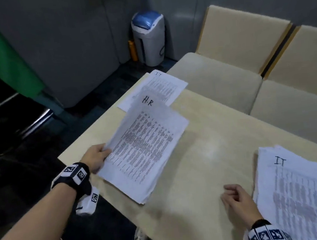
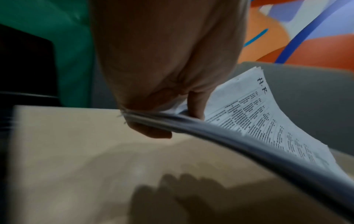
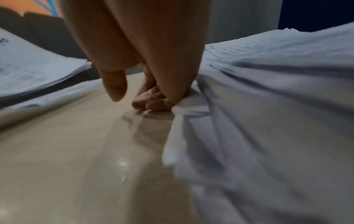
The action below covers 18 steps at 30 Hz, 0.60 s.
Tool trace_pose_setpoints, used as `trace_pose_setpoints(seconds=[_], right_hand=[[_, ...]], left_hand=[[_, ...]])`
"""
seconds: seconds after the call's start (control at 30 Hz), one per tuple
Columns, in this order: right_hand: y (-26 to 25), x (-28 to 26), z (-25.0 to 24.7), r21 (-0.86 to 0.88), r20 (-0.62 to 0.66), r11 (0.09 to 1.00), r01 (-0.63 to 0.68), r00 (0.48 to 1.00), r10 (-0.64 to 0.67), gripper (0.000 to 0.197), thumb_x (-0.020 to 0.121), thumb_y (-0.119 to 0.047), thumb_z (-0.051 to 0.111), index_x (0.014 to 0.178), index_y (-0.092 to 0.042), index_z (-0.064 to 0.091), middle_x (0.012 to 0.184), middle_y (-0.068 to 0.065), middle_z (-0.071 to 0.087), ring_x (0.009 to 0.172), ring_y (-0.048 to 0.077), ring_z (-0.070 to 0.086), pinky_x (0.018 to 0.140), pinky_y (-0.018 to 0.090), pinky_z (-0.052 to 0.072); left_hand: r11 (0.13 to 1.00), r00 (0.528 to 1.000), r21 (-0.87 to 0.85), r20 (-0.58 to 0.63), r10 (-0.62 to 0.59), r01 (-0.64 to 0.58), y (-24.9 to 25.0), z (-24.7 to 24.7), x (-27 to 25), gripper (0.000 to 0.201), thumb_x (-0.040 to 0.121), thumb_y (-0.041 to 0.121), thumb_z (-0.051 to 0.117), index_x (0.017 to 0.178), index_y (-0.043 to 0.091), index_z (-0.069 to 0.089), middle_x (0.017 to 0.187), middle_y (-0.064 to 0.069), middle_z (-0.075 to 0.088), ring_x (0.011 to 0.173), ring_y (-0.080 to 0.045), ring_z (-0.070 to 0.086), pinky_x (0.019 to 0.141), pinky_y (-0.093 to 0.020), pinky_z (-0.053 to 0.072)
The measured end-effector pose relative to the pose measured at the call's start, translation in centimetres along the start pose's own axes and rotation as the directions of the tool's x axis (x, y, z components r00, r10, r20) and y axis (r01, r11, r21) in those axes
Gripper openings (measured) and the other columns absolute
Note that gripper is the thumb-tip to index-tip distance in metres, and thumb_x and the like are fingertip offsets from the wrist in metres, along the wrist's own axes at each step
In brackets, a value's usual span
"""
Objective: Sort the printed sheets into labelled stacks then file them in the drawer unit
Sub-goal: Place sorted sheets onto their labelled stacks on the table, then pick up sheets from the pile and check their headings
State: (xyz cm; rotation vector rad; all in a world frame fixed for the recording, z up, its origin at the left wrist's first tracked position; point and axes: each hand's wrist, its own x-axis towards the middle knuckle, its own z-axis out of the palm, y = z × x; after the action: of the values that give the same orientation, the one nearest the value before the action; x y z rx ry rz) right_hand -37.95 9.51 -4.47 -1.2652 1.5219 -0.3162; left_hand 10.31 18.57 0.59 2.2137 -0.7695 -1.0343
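Note:
A thick stack of printed sheets marked "H.R" [image 1: 144, 146] hangs tilted over the beige table [image 1: 204, 134]. My left hand [image 1: 104, 153] grips its left edge, thumb on top and fingers underneath, as the left wrist view shows at the hand [image 2: 172, 119] and the H.R stack [image 2: 268, 121]. A rumpled stack marked "IT" [image 1: 302, 192] lies at the near right. My right hand [image 1: 238, 203] rests on the table against that stack's left edge, fingers loosely curled and thumb apart, holding nothing; the right wrist view shows the hand [image 3: 145, 100] and the IT stack [image 3: 277, 106].
A thin set of sheets marked "IT" [image 1: 156, 88] lies at the table's far corner. Cream chairs [image 1: 227, 77] stand along the right side. A grey bin with a blue lid [image 1: 149, 38] sits in the room's corner. No drawer unit is in view.

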Motion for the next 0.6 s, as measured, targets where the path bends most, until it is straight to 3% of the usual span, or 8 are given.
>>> trace_pose_setpoints(seconds=[0.1, 0.2, 0.27, 0.33, 0.43, 0.5, 0.6], right_hand=[[0.4, 0.1, 0.7, -0.093, -0.038, 0.996, -0.011, 0.999, 0.008, 0.016, 0.092, -0.012, 0.071, 0.106, -0.017, 0.065, 0.109, 0.013, 0.06, 0.097, 0.023, 0.061, 0.077, 0.03, 0.048], [0.3, 0.5, 0.8, -0.138, -0.042, 0.99, -0.033, 0.999, 0.027, 0.017, 0.09, -0.01, 0.074, 0.102, -0.02, 0.068, 0.113, 0.019, 0.062, 0.101, 0.03, 0.062, 0.085, 0.037, 0.048], [0.3, 0.8, 0.6, -0.152, -0.063, 0.988, -0.037, 0.998, 0.027, 0.017, 0.089, -0.005, 0.074, 0.104, -0.013, 0.069, 0.111, 0.023, 0.065, 0.096, 0.029, 0.063, 0.083, 0.028, 0.051], [0.3, 1.1, 0.7, -0.188, -0.081, 0.982, -0.037, 0.996, 0.022, 0.018, 0.089, 0.001, 0.071, 0.106, -0.003, 0.069, 0.106, 0.027, 0.067, 0.087, 0.026, 0.062, 0.072, 0.019, 0.051], [-0.2, 1.2, 0.9, -0.212, -0.113, 0.976, -0.055, 0.993, 0.032, 0.016, 0.09, 0.004, 0.07, 0.105, 0.002, 0.067, 0.103, 0.026, 0.068, 0.088, 0.029, 0.06, 0.071, 0.023, 0.047], [-0.7, 1.2, 1.0, -0.222, -0.13, 0.973, -0.064, 0.991, 0.035, 0.014, 0.09, 0.004, 0.069, 0.104, 0.001, 0.067, 0.104, 0.023, 0.069, 0.092, 0.029, 0.06, 0.069, 0.015, 0.049], [-1.4, 0.9, 0.5, -0.19, -0.219, 0.981, -0.041, 0.976, -0.002, 0.012, 0.09, 0.003, 0.07, 0.102, 0.0, 0.068, 0.101, 0.019, 0.07, 0.093, 0.03, 0.062, 0.075, 0.016, 0.049]], left_hand=[[0.992, 0.996, 0.102, -0.049, -0.072, 0.077, -4.2, -5.2, 0.5, 0.016, 0.098, 0.011, 0.06, 0.085, 0.011, 0.069, 0.074, -0.014, 0.064, 0.06, -0.021, 0.054, 0.058, -0.031, 0.042], [0.968, 0.994, 0.227, -0.049, -0.098, 0.107, -6.2, -8.3, 1.6, 0.01, 0.097, 0.011, 0.061, 0.098, 0.008, 0.07, 0.088, -0.012, 0.068, 0.071, -0.022, 0.059, 0.062, -0.028, 0.043], [0.955, 0.993, 0.273, -0.07, -0.097, 0.113, -7.0, -9.3, 2.8, 0.013, 0.094, 0.014, 0.064, 0.104, 0.008, 0.07, 0.097, -0.012, 0.072, 0.084, -0.026, 0.065, 0.074, -0.028, 0.046], [0.95, 0.984, 0.273, -0.131, -0.118, 0.15, -7.4, -9.5, 4.3, 0.023, 0.091, 0.017, 0.065, 0.113, 0.009, 0.067, 0.107, -0.012, 0.071, 0.093, -0.028, 0.065, 0.082, -0.029, 0.046], [0.921, 0.976, 0.338, -0.166, -0.144, 0.194, -7.1, -9.2, 6.3, 0.043, 0.089, 0.024, 0.065, 0.128, 0.008, 0.058, 0.126, -0.015, 0.063, 0.11, -0.033, 0.061, 0.092, -0.035, 0.047], [0.879, 0.967, 0.422, -0.21, -0.144, 0.222, -6.1, -8.9, 6.9, 0.042, 0.087, 0.023, 0.063, 0.125, 0.009, 0.054, 0.127, -0.016, 0.058, 0.113, -0.035, 0.058, 0.093, -0.039, 0.046], [0.795, 0.933, 0.572, -0.358, 0.021, 0.202, -3.5, -8.0, 7.2, 0.043, 0.08, 0.015, 0.063, 0.12, 0.007, 0.05, 0.126, -0.018, 0.051, 0.117, -0.037, 0.05, 0.097, -0.05, 0.04]])
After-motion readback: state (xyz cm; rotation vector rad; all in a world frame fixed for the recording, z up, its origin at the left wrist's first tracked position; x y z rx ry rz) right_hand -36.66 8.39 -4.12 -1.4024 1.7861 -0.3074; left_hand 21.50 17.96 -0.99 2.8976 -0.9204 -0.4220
